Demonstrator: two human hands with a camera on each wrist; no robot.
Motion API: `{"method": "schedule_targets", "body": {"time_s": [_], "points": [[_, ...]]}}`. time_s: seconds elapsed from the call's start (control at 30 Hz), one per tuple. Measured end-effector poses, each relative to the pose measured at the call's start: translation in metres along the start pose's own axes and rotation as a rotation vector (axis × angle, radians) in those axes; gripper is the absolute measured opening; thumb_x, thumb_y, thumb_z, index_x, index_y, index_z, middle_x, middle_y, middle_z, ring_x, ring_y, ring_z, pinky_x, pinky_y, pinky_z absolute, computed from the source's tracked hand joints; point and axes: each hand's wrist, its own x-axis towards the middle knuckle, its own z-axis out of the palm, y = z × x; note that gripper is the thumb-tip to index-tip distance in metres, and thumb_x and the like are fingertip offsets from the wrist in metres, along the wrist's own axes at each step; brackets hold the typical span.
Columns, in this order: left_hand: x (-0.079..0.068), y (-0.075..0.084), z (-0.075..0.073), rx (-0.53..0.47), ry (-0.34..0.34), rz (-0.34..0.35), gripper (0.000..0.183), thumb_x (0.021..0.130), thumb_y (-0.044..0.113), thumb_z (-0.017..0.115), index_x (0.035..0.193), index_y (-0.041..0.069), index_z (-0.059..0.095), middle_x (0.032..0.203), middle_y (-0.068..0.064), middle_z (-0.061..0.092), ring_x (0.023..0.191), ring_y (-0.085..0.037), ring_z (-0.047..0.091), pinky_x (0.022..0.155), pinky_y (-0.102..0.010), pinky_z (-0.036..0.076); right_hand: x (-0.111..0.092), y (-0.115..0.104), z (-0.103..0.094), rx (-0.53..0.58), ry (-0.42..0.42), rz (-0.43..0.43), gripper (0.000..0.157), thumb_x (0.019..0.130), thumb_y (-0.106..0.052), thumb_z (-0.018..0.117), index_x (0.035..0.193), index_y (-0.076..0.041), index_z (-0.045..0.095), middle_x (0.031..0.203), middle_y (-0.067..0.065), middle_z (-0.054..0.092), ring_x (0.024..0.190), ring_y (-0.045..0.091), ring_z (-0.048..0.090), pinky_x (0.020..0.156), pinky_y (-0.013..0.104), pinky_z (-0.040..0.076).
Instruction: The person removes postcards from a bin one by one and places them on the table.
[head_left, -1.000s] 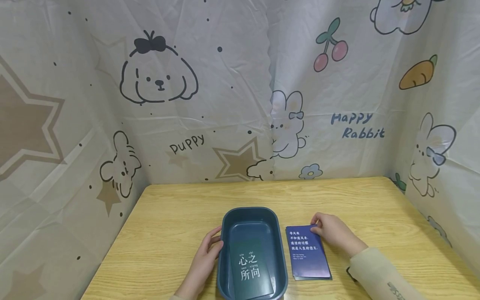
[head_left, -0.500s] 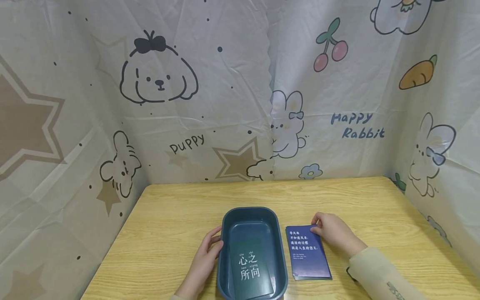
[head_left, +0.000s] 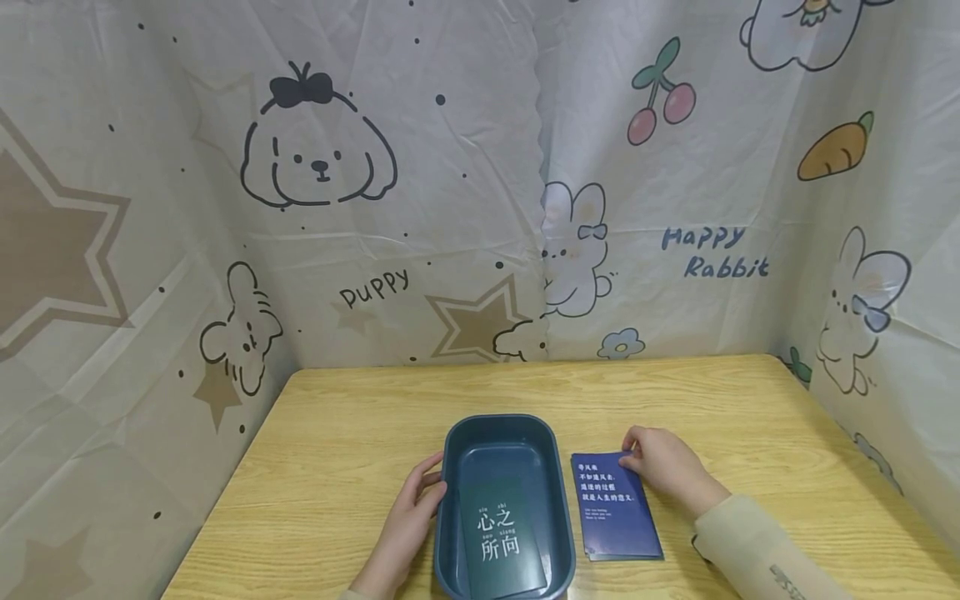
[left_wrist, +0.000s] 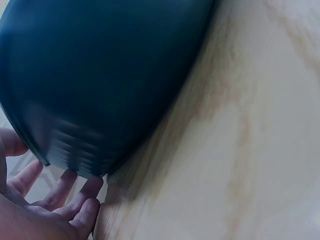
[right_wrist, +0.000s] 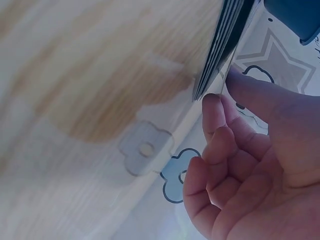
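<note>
- On the near half of the wood-grain table [head_left: 360, 450], a dark teal rectangular tray [head_left: 504, 458] with rounded corners stands with its long sides running away from the person.
- Along the tray's left side, the left hand [head_left: 408, 508] rests its fingertips on the outer wall, with the thumb at the rim. The fingers are loosely bent and spread a little, touching the tray rather than wrapping round it.
- Inside the tray, in its near half, lies a dark green booklet [head_left: 504, 537], slightly turned, with large white Chinese characters reading 心之所向 and small pinyin above them.
- Just right of the tray, apart from it, a purple-blue booklet [head_left: 618, 525] lies on top of a small stack [right_wrist: 215, 55], white Chinese lines and smaller print on its face. Layered edges show in the right wrist view.
- At the booklet's far right corner, the right hand [head_left: 667, 462] pinches between thumb and index fingertip, the gap nearly closed. A thin edge there stands slightly apart from the layers; whether it is the whole booklet or only its cover cannot be told. The other fingers are bent.
- Over the right forearm is a pale sleeve [head_left: 757, 542].
- Behind the table hangs a whitish curtain [head_left: 450, 208] printed with a puppy, rabbits, stars, cherries and a carrot.
</note>
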Motion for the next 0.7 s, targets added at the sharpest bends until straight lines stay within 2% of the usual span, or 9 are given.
{"method": "schedule_targets", "body": {"time_s": [0.7], "points": [[-0.0012,0.001,0.0001,0.011,-0.004,0.005,0.047,0.108,0.028,0.052,0.154,0.019,0.046,0.143,-0.015,0.057,0.129,-0.032,0.058,0.106,-0.052,0.051,-0.0001,-0.0012,0.0022,-0.046,-0.002,0.023,0.016,0.092,-0.02,0.078,0.099,-0.007,0.071,0.077,-0.001,0.06,0.072,0.016,0.053,0.067,0.034,0.049]]}}
